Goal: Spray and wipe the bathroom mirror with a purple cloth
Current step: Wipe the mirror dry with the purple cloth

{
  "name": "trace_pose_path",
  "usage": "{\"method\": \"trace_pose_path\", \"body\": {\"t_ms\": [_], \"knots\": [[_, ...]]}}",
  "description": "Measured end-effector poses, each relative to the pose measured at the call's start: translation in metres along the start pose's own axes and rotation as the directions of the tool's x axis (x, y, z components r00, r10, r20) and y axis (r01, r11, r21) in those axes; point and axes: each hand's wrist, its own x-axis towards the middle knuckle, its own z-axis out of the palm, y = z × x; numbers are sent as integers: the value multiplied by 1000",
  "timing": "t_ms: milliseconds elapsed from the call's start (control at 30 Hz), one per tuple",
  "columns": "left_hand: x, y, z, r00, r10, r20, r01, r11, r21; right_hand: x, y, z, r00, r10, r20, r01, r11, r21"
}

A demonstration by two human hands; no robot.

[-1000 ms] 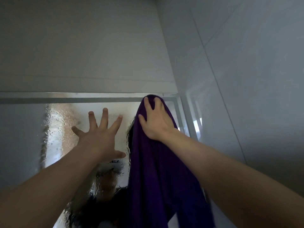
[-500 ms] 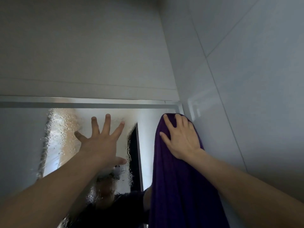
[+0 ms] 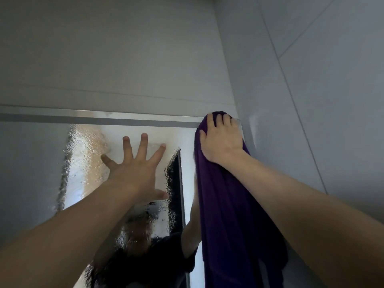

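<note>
Mirror [image 3: 31, 173]: metal strip along the top edge, centre covered in droplets and runs, right strip looks clear. Cloth [image 3: 228, 204]: dark purple, top pressed into mirror's top-right corner under right hand [image 3: 222, 140], rest hanging limp down the right edge.

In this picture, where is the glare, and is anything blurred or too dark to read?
Head view: strong glare on the wet mirror, left of the left hand; head view: droplets there warp what it reflects; head view: the near forearms look soft; head view: the cloth under the right hand is dark, its folds hardly showing.
</note>
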Motion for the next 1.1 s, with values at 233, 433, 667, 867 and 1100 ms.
{"method": "trace_pose_path", "body": {"t_ms": [233, 433, 667, 867, 1100], "knots": [[1, -2, 3, 1000, 3, -17, -3, 1000, 2, -76, -27, 27, 998, -40, 51, 25, 960, 279], [-1, -1, 3, 1000, 8, -20, -8, 1000, 12, -149, 1, 60, 1000, 2, 30, -13, 933, 361], [0, -1, 1, 1000, 10, -11, -10, 1000, -5, -87, 51, 66, 999, 40, -19, -32, 943, 332], [-2, 1, -1, 1000, 10, -10, -10, 998, -65, -22, 21, 49, 993, 114, -45, -93, 942, 323], [1, 3, -2, 1000, -21, -18, 18, 991, -134, -24, -66, 22, 981, -129, -144, 174, 914, 366]]}}
